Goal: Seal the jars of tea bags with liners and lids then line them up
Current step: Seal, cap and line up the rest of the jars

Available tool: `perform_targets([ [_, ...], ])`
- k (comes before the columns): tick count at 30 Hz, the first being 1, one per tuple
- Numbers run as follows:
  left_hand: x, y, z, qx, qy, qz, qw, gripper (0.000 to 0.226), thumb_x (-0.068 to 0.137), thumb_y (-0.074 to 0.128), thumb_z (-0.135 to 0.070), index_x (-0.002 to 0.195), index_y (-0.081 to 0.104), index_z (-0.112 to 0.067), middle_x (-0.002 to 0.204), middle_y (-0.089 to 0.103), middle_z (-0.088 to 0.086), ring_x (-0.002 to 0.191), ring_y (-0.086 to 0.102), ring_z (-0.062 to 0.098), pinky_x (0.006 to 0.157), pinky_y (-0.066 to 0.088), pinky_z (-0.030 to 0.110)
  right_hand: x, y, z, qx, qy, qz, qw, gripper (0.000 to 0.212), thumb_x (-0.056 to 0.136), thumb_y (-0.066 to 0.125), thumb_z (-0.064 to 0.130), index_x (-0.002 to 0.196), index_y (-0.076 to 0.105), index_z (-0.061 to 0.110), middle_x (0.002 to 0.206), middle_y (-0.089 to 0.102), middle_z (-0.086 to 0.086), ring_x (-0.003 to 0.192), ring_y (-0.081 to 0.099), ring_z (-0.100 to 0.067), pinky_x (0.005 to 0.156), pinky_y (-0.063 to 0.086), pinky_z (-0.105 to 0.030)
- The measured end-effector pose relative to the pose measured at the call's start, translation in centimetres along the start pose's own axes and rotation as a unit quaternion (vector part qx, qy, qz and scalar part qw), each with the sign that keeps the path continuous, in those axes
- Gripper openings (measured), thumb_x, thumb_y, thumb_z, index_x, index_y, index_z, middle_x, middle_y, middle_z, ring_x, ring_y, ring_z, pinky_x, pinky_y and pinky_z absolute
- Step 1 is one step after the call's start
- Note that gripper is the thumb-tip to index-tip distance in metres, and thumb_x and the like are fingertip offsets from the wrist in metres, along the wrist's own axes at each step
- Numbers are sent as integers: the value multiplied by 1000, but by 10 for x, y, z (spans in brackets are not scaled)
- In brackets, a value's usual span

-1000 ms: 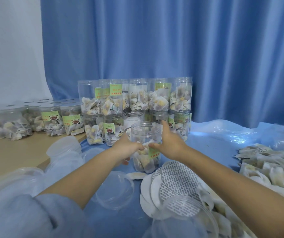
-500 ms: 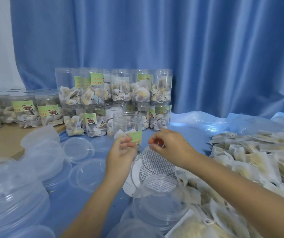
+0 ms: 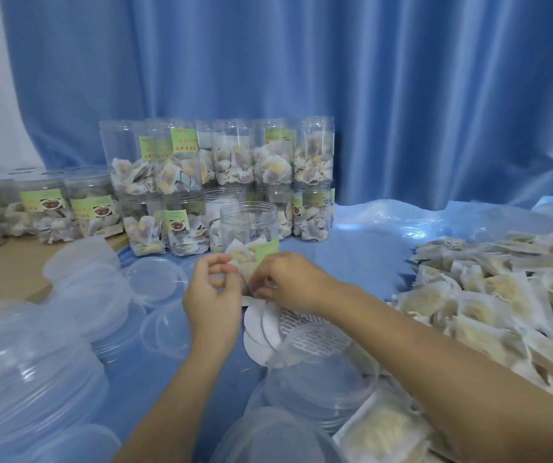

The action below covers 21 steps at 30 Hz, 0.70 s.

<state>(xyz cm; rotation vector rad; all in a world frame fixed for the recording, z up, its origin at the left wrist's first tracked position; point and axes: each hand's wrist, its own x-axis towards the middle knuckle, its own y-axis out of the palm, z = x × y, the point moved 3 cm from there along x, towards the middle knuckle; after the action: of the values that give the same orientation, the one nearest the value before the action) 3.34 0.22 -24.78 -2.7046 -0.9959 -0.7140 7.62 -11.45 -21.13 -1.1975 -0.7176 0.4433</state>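
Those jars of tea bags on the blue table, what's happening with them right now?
A person is sealing them. Both hands, left and right, work over the fanned pile of round liners, the right apparently pinching one loose. Just behind them stands an open jar part-filled with tea bags, without liner or lid. Filled jars are stacked two tiers high at the back, clear lids lie to the left, and loose tea bags are heaped on the right.

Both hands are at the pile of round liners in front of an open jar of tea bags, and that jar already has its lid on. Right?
Not quite. The head view shows the open jar with a bare rim and no lid. The rest holds: the left hand and right hand are at the round liners just in front of it.
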Motion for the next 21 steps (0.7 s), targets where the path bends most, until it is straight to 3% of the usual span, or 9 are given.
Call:
perform_targets([
  [3, -4, -8, 0, 100, 74, -3, 992, 31, 80, 55, 2, 93, 50, -26, 82, 57, -8, 72, 57, 11, 68, 47, 29, 30, 23, 18, -43, 1, 78, 996, 14, 90, 52, 14, 80, 61, 14, 85, 59, -10, 92, 56, -30, 74, 43, -32],
  [5, -5, -7, 5, 127, 72, 6, 989, 32, 78, 54, 2, 97, 50, -24, 89, 56, -4, 78, 56, 19, 70, 45, 31, 41, 37, 23, -81, -2, 109, 991, 13, 92, 46, 12, 90, 59, 11, 93, 61, -11, 96, 58, -30, 72, 41, -32],
  [7, -5, -6, 8, 151, 73, 3, 986, 30, 78, 54, 1, 102, 52, -18, 95, 54, -3, 80, 54, 19, 68, 38, 23, 47, 45, 22, -90, 1, 115, 989, 20, 94, 42, 13, 105, 58, 10, 107, 62, -12, 101, 58, -28, 72, 39, -31],
  [11, -3, -7, 11, 181, 54, -15, 982, 31, 79, 55, -1, 107, 51, -14, 100, 51, -4, 84, 54, 19, 66, 31, 18, 47, 53, 12, -49, 12, 93, 994, 25, 93, 44, 16, 115, 58, 16, 110, 62, -14, 100, 58, -28, 73, 40, -32],
  [13, -2, -8, 12, 187, 42, -22, 981, 31, 80, 55, -1, 107, 50, -14, 101, 50, -4, 86, 55, 20, 68, 33, 22, 43, 52, 5, 22, 14, 44, 999, 39, 93, 49, 15, 131, 52, 26, 107, 62, -13, 92, 54, -22, 77, 42, -30],
  [15, -2, -8, 11, 186, 42, -28, 981, 30, 80, 54, -1, 106, 49, -15, 101, 49, -5, 86, 54, 21, 68, 35, 25, 39, 43, 1, 92, 10, -43, 995, 48, 91, 51, 11, 135, 49, 30, 88, 59, -9, 82, 52, -21, 75, 45, -29],
  [17, -2, -9, 9, 176, 47, -35, 983, 30, 80, 55, -1, 101, 46, -20, 100, 49, -5, 80, 53, 18, 66, 33, 23, 35, 29, -2, 153, 9, -147, 977, 46, 90, 52, 9, 131, 52, 30, 77, 61, -4, 73, 55, -20, 69, 46, -29],
  [21, -2, -9, 9, 168, 48, -41, 984, 33, 80, 56, 0, 99, 42, -23, 98, 47, -6, 75, 51, 15, 65, 35, 26, 37, -5, -8, 187, -6, -303, 935, 34, 92, 55, 14, 124, 55, 25, 84, 67, -6, 76, 63, -22, 72, 51, -37],
])
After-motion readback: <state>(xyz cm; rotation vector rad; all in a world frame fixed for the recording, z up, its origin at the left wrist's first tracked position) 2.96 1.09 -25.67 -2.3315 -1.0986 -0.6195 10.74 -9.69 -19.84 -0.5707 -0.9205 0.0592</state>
